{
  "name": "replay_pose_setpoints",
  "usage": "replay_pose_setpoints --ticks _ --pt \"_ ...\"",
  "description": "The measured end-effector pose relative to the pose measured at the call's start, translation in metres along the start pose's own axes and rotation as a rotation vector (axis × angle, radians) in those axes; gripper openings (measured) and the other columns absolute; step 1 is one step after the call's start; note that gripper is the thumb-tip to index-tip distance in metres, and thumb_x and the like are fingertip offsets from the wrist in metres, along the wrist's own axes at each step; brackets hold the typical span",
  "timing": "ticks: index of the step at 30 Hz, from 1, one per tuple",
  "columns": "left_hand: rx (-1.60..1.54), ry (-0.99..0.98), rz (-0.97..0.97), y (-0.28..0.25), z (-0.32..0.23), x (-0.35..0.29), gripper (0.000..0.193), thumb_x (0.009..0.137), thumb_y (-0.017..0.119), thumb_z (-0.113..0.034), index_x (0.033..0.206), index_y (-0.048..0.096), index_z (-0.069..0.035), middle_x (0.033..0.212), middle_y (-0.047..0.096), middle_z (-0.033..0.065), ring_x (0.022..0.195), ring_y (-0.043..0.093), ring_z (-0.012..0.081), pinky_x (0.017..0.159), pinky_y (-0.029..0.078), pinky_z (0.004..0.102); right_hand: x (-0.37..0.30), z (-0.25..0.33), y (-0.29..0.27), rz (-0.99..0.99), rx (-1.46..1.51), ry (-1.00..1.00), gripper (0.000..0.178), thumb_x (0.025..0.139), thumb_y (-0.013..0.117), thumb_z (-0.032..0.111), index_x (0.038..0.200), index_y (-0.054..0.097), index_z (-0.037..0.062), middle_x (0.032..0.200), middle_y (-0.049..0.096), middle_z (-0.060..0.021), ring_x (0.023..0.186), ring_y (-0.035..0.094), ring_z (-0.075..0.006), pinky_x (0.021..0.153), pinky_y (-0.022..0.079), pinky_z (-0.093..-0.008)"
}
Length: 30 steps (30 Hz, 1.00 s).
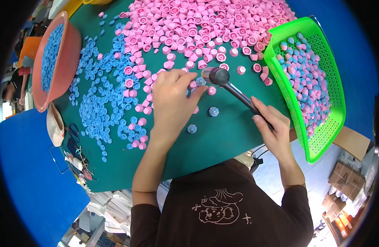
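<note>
Head view: hammer (240, 95) hangs over the green counter (218, 142), its handle clasped by the right hand (273, 128), its head beside a blue piece (201, 81); the left hand (169, 101) curls there, pinching or not, I cannot tell. Pink caps (197, 20) lie beyond.

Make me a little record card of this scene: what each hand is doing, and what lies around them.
Left hand: thumb and forefinger at a blue piece; grip unclear
Right hand: gripping a hammer by its handle
Hammer head: close to the blue piece; contact unclear
Surface: green table
Pink pieces: heaped toward the far side
Loose blue pieces: spread at left
Green basket: at right, holding pink and blue pieces
Salmon basin: at left, holding blue pieces
</note>
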State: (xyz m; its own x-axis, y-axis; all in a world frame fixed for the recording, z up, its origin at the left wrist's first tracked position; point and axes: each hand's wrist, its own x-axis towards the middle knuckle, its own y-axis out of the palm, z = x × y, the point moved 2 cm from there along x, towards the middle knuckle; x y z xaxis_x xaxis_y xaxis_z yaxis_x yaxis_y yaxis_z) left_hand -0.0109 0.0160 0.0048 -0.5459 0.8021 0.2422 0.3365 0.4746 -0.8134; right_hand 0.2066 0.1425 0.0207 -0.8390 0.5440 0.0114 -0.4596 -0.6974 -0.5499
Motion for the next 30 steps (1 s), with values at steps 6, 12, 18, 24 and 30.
replay_pose_setpoints --ticks 6,12,18,24,30 --pt "0.012 -0.110 -0.251 -0.076 0.041 -0.015 0.023 0.072 0.084 -0.013 0.091 0.074 -0.007 0.089 0.068 0.0059 0.084 0.060 0.0209 0.075 0.047 0.0329 0.015 0.011 0.008 0.150 -0.209 0.034 0.041 0.087 0.063 -0.004 0.128 0.062 0.0012 0.075 0.054 -0.0073 0.064 0.048 -0.0162 0.058 0.039 -0.0272" --pt "0.194 -0.454 -0.399 -0.157 0.163 -0.067 0.017 0.085 0.073 -0.018 0.095 0.074 -0.005 0.091 0.071 0.0064 0.077 0.060 0.0161 0.072 0.048 0.0294 0.002 -0.014 0.002 -0.139 0.162 0.171 0.037 0.095 0.061 0.007 0.131 0.061 0.0017 0.106 0.070 -0.0065 0.083 0.060 -0.0108 0.072 0.049 -0.0249" --pt "0.256 -0.418 -0.196 -0.139 0.191 -0.065 0.018 0.083 0.074 -0.018 0.096 0.075 -0.005 0.088 0.071 0.0067 0.073 0.060 0.0142 0.067 0.048 0.0282 0.002 -0.019 0.006 -0.111 0.201 0.253 0.043 0.098 0.060 0.017 0.139 0.055 0.0051 0.080 0.060 0.0025 0.059 0.040 -0.0002 0.050 0.029 -0.0161" --pt "0.242 -0.516 -0.080 -0.146 0.183 -0.055 0.023 0.081 0.076 -0.015 0.101 0.074 -0.003 0.083 0.069 0.0061 0.067 0.058 0.0118 0.064 0.047 0.0265 -0.002 -0.016 0.012 -0.053 0.147 0.238 0.044 0.098 0.060 0.018 0.139 0.054 0.0032 0.082 0.062 0.0007 0.058 0.042 -0.0006 0.049 0.030 -0.0165" --pt "0.159 -0.557 -0.226 -0.155 0.214 -0.043 0.024 0.082 0.077 -0.020 0.098 0.074 -0.003 0.082 0.072 0.0058 0.068 0.059 0.0099 0.065 0.047 0.0257 -0.006 -0.021 0.009 -0.077 0.171 0.249 0.044 0.098 0.060 0.018 0.139 0.054 0.0032 0.083 0.062 0.0007 0.058 0.041 -0.0004 0.049 0.030 -0.0164"
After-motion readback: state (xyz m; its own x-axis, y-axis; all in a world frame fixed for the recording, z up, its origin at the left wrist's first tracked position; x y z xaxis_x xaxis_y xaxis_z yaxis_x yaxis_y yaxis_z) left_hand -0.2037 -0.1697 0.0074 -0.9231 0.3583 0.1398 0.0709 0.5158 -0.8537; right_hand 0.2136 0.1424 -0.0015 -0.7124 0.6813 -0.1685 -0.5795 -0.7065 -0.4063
